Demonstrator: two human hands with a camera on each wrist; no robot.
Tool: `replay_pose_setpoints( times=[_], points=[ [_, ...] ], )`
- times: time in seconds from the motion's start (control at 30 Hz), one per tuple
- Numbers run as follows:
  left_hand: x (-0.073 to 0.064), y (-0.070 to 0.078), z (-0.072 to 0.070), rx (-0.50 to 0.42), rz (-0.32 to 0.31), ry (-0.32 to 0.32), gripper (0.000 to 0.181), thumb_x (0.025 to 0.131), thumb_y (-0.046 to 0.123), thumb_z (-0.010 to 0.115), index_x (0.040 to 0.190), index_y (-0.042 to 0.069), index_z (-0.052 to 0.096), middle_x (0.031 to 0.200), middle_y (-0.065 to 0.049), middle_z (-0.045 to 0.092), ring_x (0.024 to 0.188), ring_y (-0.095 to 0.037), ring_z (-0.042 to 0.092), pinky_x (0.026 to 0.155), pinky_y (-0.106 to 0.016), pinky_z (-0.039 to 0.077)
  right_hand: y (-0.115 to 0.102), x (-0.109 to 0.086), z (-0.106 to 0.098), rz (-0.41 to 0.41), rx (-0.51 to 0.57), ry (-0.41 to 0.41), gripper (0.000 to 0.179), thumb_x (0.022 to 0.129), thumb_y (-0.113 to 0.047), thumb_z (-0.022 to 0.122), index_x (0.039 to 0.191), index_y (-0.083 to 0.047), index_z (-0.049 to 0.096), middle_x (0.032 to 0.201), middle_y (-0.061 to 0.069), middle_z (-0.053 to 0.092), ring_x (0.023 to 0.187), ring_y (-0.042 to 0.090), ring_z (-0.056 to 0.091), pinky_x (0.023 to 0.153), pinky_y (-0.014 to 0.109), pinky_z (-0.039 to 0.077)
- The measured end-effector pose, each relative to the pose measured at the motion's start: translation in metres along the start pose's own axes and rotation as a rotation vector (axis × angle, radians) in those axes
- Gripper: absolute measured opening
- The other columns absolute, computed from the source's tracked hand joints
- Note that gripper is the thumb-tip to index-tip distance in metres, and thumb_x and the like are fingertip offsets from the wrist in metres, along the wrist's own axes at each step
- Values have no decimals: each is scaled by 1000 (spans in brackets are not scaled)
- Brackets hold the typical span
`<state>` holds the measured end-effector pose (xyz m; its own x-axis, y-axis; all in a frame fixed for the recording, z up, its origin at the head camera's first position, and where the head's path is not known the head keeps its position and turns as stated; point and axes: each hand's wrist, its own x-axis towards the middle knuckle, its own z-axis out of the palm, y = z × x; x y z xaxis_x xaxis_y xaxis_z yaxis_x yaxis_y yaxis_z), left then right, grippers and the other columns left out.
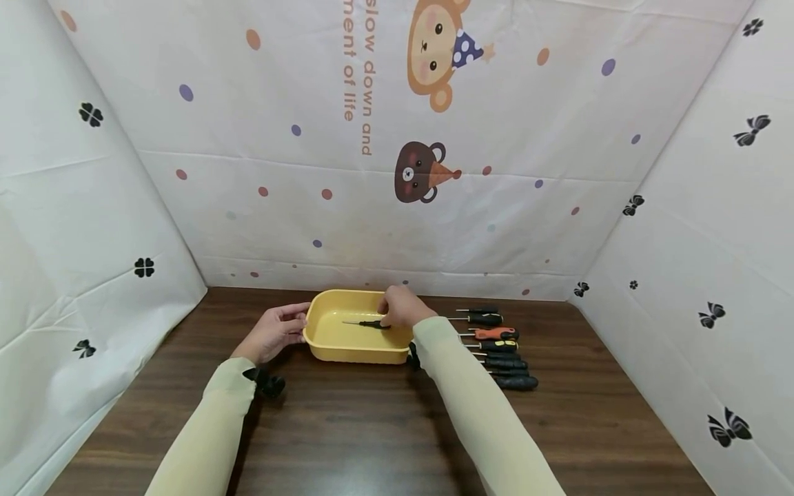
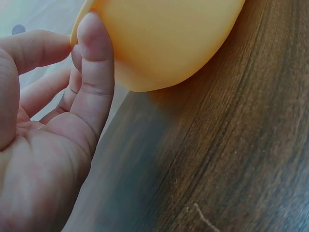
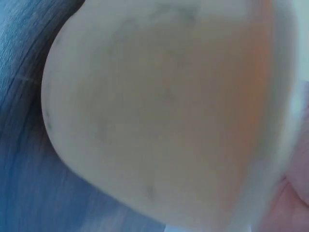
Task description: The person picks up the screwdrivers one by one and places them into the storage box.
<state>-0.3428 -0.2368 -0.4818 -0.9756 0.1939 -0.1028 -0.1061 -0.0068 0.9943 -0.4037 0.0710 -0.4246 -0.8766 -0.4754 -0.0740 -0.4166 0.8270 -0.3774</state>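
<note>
Pinching the handle (image 1: 374,324), probably the best hold, right hand (image 1: 404,307) grips a likely light, rigid screwdriver (image 1: 364,323); left hand (image 1: 276,334) pinches yellow tray (image 1: 356,355).

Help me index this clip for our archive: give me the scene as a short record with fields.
Container: yellow tray on a dark wood table
Left hand: pinches the tray's rim at its left end
Right hand: over the tray, fingertips on a screwdriver's dark handle
Screwdriver: inside the tray, tip pointing left
Other tools: row of screwdrivers right of the tray, one orange-handled; some shafts hidden by the right sleeve
Backdrop: white, printed with dots and animal faces
</note>
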Motion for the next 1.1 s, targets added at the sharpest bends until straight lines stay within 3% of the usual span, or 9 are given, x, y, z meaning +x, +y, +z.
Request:
replay_pose_setpoints(
  times=[0.07,0.33,0.67,0.97,1.1],
  points=[
    [0,1,0,-3,-2,7,57,102,2,58,156,-2,39,108,-10,59,81,-13,65,74,-26,63,-2,-3,-4,1,-1,13,22,87,-13,82,108,-10,81,104,1,75,93,15,66,81,32,60],
    [0,-1,-2,3,1,3,57,102,4,58,156,-2,39,107,-7,59,81,-12,65,74,-26,63,-1,-16,-20,-85,18,67,29,87,-18,83,114,-9,79,112,5,76,105,20,68,92,35,59],
    [1,-3,-2,5,-9,19,55,102,3,58,155,0,41,107,-9,59,80,-13,66,74,-27,63,8,-38,-34,-189,41,104,33,87,-23,83,114,-5,79,110,6,77,100,20,70,89,36,60],
    [1,-2,-1,-6,1,14,55,103,3,57,155,0,41,108,-11,59,78,-13,65,73,-27,63,17,-69,-40,-170,135,123,30,87,-26,83,112,-11,80,115,8,77,107,27,71,94,42,59],
    [1,-3,-2,0,8,3,55,103,4,56,156,-1,39,108,-10,59,79,-13,65,74,-27,63,23,-82,-41,-178,162,151,31,86,-27,84,111,-10,80,112,11,77,101,24,71,89,39,61]
  ],
)
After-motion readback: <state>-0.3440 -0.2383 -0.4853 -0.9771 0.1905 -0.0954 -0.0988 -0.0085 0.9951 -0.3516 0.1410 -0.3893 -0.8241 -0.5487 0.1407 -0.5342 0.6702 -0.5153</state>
